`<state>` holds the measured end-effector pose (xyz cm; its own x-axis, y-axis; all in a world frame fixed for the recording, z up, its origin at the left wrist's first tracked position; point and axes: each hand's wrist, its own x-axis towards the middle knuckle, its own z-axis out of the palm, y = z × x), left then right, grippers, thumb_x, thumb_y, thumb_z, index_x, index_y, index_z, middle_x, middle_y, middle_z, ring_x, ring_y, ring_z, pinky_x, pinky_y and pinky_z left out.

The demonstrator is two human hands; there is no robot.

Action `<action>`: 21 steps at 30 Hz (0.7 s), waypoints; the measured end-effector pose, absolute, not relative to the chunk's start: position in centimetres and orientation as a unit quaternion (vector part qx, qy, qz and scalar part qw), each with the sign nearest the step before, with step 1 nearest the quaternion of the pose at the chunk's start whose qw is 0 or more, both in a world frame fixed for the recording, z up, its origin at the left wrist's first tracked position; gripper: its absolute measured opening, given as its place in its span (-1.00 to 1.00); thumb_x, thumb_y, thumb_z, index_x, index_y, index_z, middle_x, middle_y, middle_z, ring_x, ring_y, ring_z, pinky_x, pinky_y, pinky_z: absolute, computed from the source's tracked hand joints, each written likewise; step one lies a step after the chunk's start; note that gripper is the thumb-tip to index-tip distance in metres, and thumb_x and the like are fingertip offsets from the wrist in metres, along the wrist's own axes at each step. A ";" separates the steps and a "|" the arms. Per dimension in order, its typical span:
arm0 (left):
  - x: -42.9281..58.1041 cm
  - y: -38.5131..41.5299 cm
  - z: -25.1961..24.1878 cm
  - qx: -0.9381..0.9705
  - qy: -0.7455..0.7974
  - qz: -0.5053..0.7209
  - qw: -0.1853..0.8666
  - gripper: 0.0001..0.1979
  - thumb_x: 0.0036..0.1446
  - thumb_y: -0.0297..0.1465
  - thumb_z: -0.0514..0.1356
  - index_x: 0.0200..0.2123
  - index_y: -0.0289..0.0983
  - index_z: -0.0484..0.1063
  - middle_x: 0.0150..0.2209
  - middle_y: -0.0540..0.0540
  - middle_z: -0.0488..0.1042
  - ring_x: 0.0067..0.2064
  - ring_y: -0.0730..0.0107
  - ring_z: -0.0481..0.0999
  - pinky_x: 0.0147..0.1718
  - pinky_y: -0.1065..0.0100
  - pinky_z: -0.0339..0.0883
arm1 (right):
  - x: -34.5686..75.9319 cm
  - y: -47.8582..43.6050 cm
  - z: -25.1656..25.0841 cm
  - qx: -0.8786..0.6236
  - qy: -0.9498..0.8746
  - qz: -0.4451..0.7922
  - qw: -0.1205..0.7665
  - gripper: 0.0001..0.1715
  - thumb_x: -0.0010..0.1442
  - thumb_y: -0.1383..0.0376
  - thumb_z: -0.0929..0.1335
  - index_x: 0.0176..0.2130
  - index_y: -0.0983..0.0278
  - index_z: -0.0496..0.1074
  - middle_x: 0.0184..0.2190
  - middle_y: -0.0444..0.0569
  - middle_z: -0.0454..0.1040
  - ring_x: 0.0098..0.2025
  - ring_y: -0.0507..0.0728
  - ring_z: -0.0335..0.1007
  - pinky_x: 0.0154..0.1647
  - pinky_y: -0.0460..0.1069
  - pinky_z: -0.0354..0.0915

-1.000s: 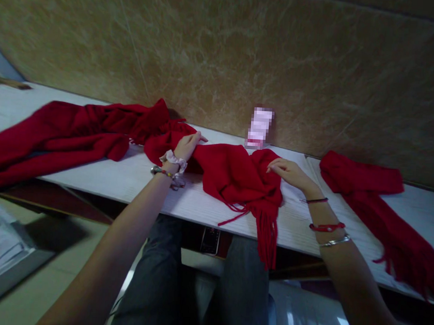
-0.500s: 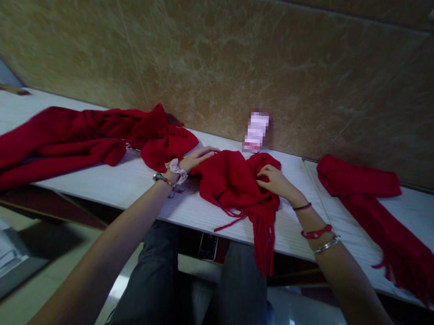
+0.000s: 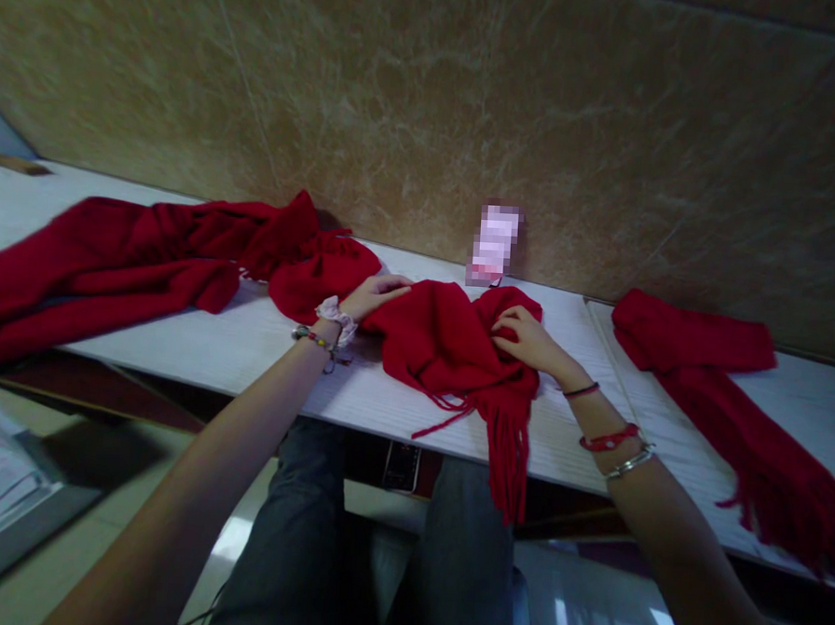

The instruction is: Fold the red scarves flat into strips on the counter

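Note:
A long red fringed scarf point(image 3: 444, 337) lies bunched along a white table point(image 3: 248, 341), its fringed end hanging over the front edge. My left hand point(image 3: 373, 296) rests on the scarf's fold, fingers stretched out flat on the cloth. My right hand point(image 3: 524, 337) is curled, pinching a bunched fold of the same scarf near its right end. The rest of this scarf trails away to the far left point(image 3: 105, 259).
A second red scarf point(image 3: 709, 365) lies at the right, its fringe over the table's edge. A small pink blurred object point(image 3: 495, 247) stands against the brown marbled wall. My legs sit under the table, and a grey tray point(image 3: 8, 506) lies on the floor at left.
My right hand has moved left onto the bunched scarf and closed on a fold. My left hand has slid slightly right along the cloth.

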<state>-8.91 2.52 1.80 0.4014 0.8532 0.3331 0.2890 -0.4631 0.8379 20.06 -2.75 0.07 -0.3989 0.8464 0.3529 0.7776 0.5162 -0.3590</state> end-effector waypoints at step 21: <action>-8.3 2.1 3.1 0.586 0.475 0.528 0.389 -0.56 -0.17 -0.03 0.25 -0.61 -0.34 0.40 -0.58 -0.01 0.40 -0.39 0.39 0.37 -0.39 0.47 0.24 | 20.0 -2.3 -0.9 -0.574 -0.774 0.063 0.260 -0.84 -0.13 0.38 0.41 -0.41 0.29 0.41 -0.34 0.03 0.35 -0.19 0.19 0.28 -0.07 0.11 0.23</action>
